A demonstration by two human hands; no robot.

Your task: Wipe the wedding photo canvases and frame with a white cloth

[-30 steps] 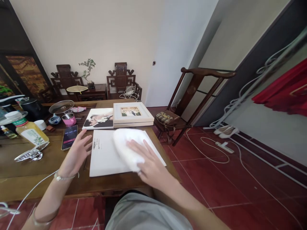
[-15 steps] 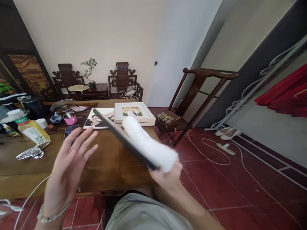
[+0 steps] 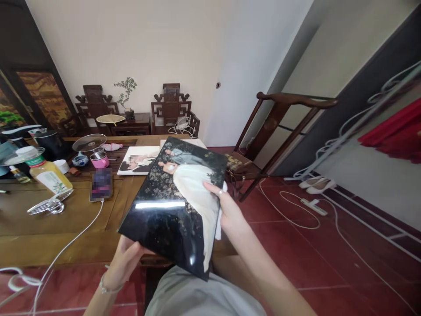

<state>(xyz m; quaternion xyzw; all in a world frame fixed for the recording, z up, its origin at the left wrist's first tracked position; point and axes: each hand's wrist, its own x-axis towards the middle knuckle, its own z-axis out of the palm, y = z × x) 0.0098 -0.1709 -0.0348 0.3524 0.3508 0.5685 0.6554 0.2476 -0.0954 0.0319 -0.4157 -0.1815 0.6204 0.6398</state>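
A dark, glossy wedding photo panel (image 3: 164, 219) is tilted toward me above the near edge of the table, its picture of a couple facing up. My left hand (image 3: 130, 254) grips its lower left corner, thumb near the edge and fingers hidden underneath. At the right edge my right hand (image 3: 225, 204) holds the panel, thumb on the front. Part of a white cloth (image 3: 219, 226) shows behind the panel by the right hand; how it is held there is hidden. Behind the panel, a white photo board (image 3: 134, 164) lies on the table, and a pale frame is mostly covered.
On the wooden table (image 3: 82, 237) at left are a phone (image 3: 101, 184) with a white cable, metal scissors (image 3: 51, 205), a yellow bottle (image 3: 49, 175) and a pink cup (image 3: 99, 159). A wooden chair (image 3: 272, 123) with a bag stands right; a power strip (image 3: 314, 207) lies on the floor.
The panel has turned from edge-on to picture side up and come nearer my body. My left hand, spread in the air before, has moved down and taken its corner. The white cloth is now mostly hidden.
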